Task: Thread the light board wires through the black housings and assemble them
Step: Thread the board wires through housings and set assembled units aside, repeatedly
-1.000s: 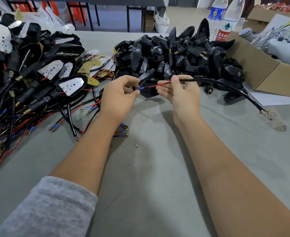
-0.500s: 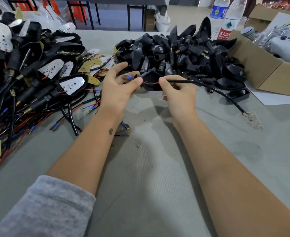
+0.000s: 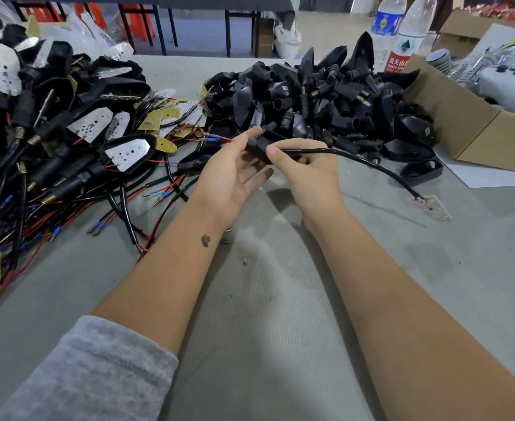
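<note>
- My left hand (image 3: 235,174) holds the black housing (image 3: 260,146) with thumb on top, other fingers stretched.
- My right hand (image 3: 306,173) pinches the black cable (image 3: 368,164) just beside the housing.
- The light board (image 3: 432,207) lies on the table (image 3: 265,314) at my right; the wire tips (image 3: 216,138) stick out left of the housing.

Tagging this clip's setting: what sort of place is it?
Likely a small assembly workshop: a table holds a heap of black housings, a pile of wired light boards and a carton.
</note>
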`<act>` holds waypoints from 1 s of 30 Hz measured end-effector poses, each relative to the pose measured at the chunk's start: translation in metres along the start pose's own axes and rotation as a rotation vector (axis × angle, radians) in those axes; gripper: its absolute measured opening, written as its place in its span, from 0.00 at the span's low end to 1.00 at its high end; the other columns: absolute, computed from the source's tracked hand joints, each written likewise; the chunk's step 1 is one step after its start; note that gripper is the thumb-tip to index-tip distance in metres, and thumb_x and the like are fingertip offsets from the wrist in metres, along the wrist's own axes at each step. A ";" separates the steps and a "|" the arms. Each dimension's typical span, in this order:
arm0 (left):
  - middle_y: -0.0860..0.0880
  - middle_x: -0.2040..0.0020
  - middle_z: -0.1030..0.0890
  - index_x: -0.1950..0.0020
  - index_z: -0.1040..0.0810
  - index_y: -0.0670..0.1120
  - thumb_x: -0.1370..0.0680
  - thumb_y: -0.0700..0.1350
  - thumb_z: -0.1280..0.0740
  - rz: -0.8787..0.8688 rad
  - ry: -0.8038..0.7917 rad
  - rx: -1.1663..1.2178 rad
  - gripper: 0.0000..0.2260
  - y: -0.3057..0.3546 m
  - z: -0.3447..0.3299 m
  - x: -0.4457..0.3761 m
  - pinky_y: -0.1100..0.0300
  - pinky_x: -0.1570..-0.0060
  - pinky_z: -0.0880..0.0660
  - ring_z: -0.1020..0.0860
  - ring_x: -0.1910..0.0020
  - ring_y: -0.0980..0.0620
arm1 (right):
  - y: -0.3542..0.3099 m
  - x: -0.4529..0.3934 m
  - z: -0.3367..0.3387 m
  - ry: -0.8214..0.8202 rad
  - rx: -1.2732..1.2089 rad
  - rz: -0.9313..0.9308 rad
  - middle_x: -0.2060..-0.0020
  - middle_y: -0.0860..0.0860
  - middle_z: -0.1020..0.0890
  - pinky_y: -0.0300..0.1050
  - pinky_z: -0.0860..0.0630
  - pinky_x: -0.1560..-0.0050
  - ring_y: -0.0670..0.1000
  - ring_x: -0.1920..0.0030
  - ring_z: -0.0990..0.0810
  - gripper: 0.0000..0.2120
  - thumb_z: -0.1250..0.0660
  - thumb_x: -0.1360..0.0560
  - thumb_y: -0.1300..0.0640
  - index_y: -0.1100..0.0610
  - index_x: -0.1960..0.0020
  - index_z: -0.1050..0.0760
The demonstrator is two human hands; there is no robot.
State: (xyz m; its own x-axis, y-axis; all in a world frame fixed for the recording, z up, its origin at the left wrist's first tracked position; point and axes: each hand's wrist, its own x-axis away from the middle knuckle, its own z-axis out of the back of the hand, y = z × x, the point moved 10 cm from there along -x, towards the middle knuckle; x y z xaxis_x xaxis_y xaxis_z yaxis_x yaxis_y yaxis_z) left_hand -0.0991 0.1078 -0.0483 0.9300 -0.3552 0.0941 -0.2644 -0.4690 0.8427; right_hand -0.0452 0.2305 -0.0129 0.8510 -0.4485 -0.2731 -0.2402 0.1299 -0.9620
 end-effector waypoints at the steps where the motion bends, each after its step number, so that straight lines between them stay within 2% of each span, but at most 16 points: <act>1: 0.45 0.42 0.18 0.42 0.20 0.49 0.15 0.46 0.43 -0.010 0.012 -0.005 0.12 0.000 0.001 0.000 0.54 0.44 0.21 0.19 0.42 0.48 | 0.002 0.000 -0.002 -0.021 0.008 -0.011 0.63 0.46 0.16 0.29 0.26 0.60 0.37 0.62 0.20 0.02 0.27 0.27 0.62 0.59 0.55 0.16; 3: 0.44 0.44 0.18 0.44 0.21 0.48 0.15 0.47 0.46 -0.053 0.070 0.013 0.14 0.003 0.007 0.000 0.52 0.44 0.21 0.19 0.44 0.47 | 0.007 -0.001 -0.005 -0.049 -0.005 -0.060 0.60 0.47 0.15 0.32 0.25 0.57 0.41 0.59 0.19 0.02 0.28 0.26 0.60 0.56 0.54 0.16; 6: 0.45 0.48 0.17 0.46 0.23 0.47 0.15 0.49 0.47 -0.097 0.151 0.101 0.14 0.008 0.019 0.000 0.50 0.50 0.18 0.18 0.47 0.45 | 0.021 -0.003 0.001 -0.020 -0.087 -0.190 0.61 0.46 0.17 0.35 0.27 0.62 0.44 0.62 0.21 0.03 0.31 0.23 0.55 0.52 0.55 0.19; 9: 0.46 0.51 0.16 0.48 0.23 0.48 0.15 0.50 0.48 -0.113 0.211 0.163 0.15 0.012 0.029 -0.002 0.53 0.61 0.19 0.17 0.52 0.46 | 0.029 -0.006 0.011 0.051 -0.388 -0.277 0.65 0.49 0.18 0.38 0.27 0.63 0.47 0.67 0.22 0.04 0.34 0.21 0.57 0.57 0.50 0.22; 12: 0.46 0.53 0.16 0.48 0.23 0.48 0.15 0.49 0.47 -0.109 0.218 0.169 0.14 0.010 0.029 -0.004 0.54 0.62 0.19 0.15 0.55 0.47 | 0.031 -0.006 0.021 0.126 -0.565 -0.299 0.67 0.50 0.20 0.37 0.27 0.64 0.46 0.70 0.24 0.03 0.35 0.20 0.59 0.59 0.50 0.24; 17: 0.46 0.51 0.16 0.46 0.22 0.47 0.15 0.47 0.46 -0.104 0.184 0.170 0.13 0.009 0.024 -0.006 0.54 0.63 0.19 0.15 0.58 0.49 | 0.032 -0.003 0.029 0.199 -0.456 -0.292 0.64 0.52 0.22 0.38 0.27 0.61 0.45 0.68 0.25 0.05 0.34 0.21 0.61 0.57 0.56 0.25; 21: 0.47 0.55 0.14 0.45 0.22 0.46 0.15 0.47 0.46 -0.071 0.135 0.176 0.13 0.005 0.019 -0.007 0.56 0.60 0.18 0.15 0.57 0.50 | 0.024 -0.004 0.025 0.163 -0.296 -0.240 0.66 0.51 0.22 0.36 0.27 0.64 0.46 0.68 0.26 0.06 0.31 0.23 0.59 0.58 0.58 0.23; 30: 0.45 0.57 0.14 0.46 0.24 0.42 0.15 0.50 0.45 -0.031 0.111 0.211 0.14 0.001 0.017 -0.007 0.59 0.59 0.19 0.15 0.57 0.51 | 0.026 -0.004 0.025 0.176 -0.246 -0.231 0.71 0.48 0.21 0.35 0.27 0.67 0.46 0.70 0.24 0.07 0.28 0.25 0.57 0.55 0.61 0.22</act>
State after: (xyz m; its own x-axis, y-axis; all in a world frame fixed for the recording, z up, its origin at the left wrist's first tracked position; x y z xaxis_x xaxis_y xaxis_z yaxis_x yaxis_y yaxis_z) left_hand -0.1099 0.0962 -0.0575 0.9578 -0.2528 0.1371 -0.2719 -0.6409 0.7179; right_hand -0.0432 0.2579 -0.0363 0.8080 -0.5886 -0.0248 -0.1747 -0.1992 -0.9643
